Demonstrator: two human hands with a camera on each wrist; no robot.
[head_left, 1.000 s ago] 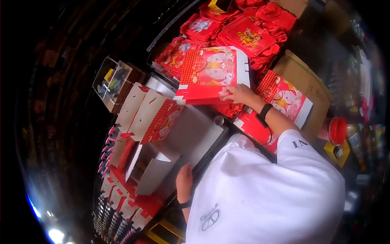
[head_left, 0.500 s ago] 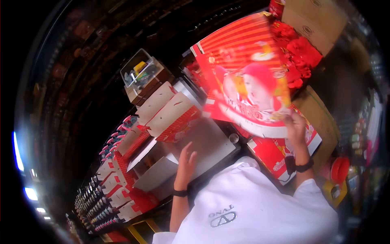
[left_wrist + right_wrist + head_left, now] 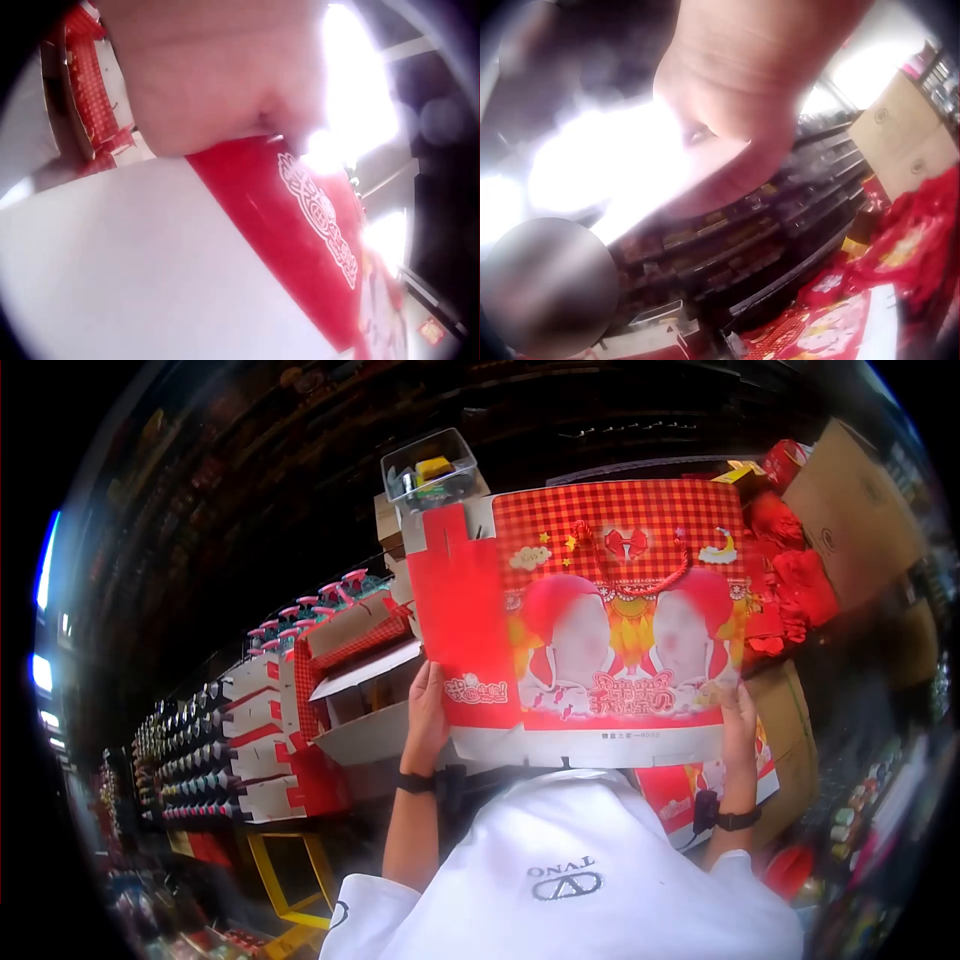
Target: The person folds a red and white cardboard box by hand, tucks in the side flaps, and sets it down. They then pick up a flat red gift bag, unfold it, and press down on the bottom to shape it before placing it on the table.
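Note:
A flat, unfolded red gift-box carton [image 3: 620,705] with a checked top band, cartoon figures and a red cord handle is held up in front of the chest, printed face towards the head camera. My left hand [image 3: 428,715] grips its lower left edge, beside the plain red side panel. At the lower right edge, my right hand [image 3: 739,725] pinches it with the thumb over the front. The left wrist view shows the carton's red panel [image 3: 262,210] under my palm. Glare washes out much of the carton in the right wrist view.
Assembled gift boxes [image 3: 268,735] stand in rows at the left. A clear plastic bin [image 3: 430,465] of small items sits behind the carton. To the right are red bags [image 3: 790,580], a brown cardboard box [image 3: 860,510] and another flat printed carton [image 3: 668,790]. A yellow frame [image 3: 290,875] stands low at left.
My right hand has lifted the carton off the pile at the right and brought it upright before me. The left hand has risen from near the table to grip its left edge.

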